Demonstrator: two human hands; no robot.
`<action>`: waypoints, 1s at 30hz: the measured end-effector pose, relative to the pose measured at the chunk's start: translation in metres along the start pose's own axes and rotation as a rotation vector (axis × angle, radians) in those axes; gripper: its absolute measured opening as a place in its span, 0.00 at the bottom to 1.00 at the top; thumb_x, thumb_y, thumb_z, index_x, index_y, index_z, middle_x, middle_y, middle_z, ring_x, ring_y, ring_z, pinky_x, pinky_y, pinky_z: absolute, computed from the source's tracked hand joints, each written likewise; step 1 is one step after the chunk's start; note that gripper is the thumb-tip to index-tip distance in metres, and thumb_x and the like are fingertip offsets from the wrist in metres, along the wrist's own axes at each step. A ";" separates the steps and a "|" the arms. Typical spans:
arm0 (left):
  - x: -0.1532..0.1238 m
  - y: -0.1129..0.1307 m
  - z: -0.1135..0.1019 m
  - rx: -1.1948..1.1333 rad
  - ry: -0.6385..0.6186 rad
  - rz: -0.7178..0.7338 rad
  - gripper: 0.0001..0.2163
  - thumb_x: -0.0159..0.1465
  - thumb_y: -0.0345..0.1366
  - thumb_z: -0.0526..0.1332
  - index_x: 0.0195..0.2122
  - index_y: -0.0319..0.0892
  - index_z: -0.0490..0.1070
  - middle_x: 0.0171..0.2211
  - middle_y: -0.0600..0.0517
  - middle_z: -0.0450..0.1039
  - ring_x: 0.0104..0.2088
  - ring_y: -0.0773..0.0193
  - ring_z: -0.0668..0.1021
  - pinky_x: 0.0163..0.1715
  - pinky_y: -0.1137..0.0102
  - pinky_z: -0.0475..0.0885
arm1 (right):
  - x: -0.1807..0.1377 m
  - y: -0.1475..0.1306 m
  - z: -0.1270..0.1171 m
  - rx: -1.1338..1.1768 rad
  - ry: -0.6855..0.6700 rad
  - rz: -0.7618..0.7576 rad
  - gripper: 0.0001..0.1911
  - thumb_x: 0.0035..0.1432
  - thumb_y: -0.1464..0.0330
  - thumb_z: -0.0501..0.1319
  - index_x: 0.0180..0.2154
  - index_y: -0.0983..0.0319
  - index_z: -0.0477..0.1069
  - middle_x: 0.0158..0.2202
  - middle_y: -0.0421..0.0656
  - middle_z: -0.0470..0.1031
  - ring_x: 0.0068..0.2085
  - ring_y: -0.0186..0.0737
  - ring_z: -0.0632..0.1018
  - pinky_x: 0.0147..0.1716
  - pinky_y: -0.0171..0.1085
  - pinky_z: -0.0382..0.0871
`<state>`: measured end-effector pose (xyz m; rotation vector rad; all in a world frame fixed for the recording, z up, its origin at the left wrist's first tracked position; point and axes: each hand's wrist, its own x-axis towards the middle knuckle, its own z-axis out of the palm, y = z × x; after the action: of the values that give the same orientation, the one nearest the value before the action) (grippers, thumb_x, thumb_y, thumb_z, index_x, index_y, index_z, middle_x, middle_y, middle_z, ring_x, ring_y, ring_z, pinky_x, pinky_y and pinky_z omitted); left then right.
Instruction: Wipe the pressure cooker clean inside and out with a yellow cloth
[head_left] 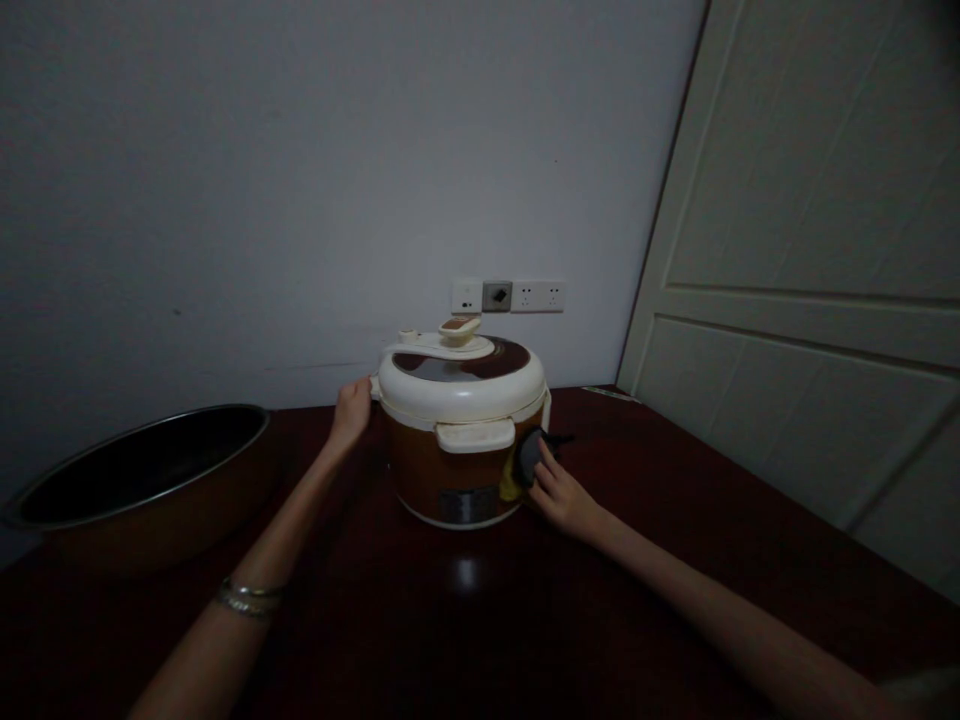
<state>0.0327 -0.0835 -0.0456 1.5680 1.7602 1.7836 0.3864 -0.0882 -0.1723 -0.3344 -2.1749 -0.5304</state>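
An electric pressure cooker [420, 460], with a brown body and a cream lid [465, 402], stands upright with its lid on. My left hand [352, 410] is closed round the cream handle on the cooker's left side; most of that handle is hidden. In my right hand [561, 495] is a round grey cleaning pad [529, 456] with a dark rim and a yellow part [510, 482] beneath. The fingers press this pad against the lower right of the cooker's body. Its exact kind is hard to make out in the dim light.
A large oval pot [172, 500], dark inside and brown outside, rests on the dark red table [465, 640] at the left. Wall sockets [536, 296] are behind the cooker. A pale panelled door [795, 360] stands along the right side.
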 end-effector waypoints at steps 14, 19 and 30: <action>-0.001 -0.001 -0.002 0.041 -0.034 -0.002 0.12 0.54 0.41 0.46 0.18 0.43 0.61 0.17 0.54 0.60 0.25 0.63 0.66 0.26 0.70 0.61 | 0.121 -0.079 0.029 -0.094 -0.084 -0.342 0.16 0.63 0.72 0.54 0.50 0.69 0.71 0.60 0.50 0.64 0.62 0.46 0.63 0.60 0.43 0.59; 0.001 0.002 -0.008 0.070 -0.096 0.025 0.12 0.55 0.40 0.47 0.20 0.42 0.65 0.19 0.54 0.63 0.27 0.63 0.67 0.29 0.70 0.62 | 0.107 -0.093 0.044 -0.156 -0.138 -0.328 0.15 0.63 0.73 0.52 0.49 0.68 0.72 0.58 0.48 0.66 0.60 0.44 0.66 0.58 0.41 0.63; -0.002 0.004 -0.007 0.102 -0.088 0.037 0.14 0.57 0.38 0.46 0.21 0.41 0.66 0.21 0.53 0.67 0.29 0.62 0.68 0.32 0.69 0.64 | 0.102 -0.065 0.008 -0.007 -0.080 -0.255 0.12 0.63 0.73 0.54 0.45 0.61 0.73 0.59 0.44 0.65 0.61 0.40 0.65 0.56 0.40 0.64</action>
<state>0.0309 -0.0903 -0.0414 1.7009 1.8182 1.6370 0.2920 -0.1360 -0.1123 -0.0824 -2.3086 -0.6759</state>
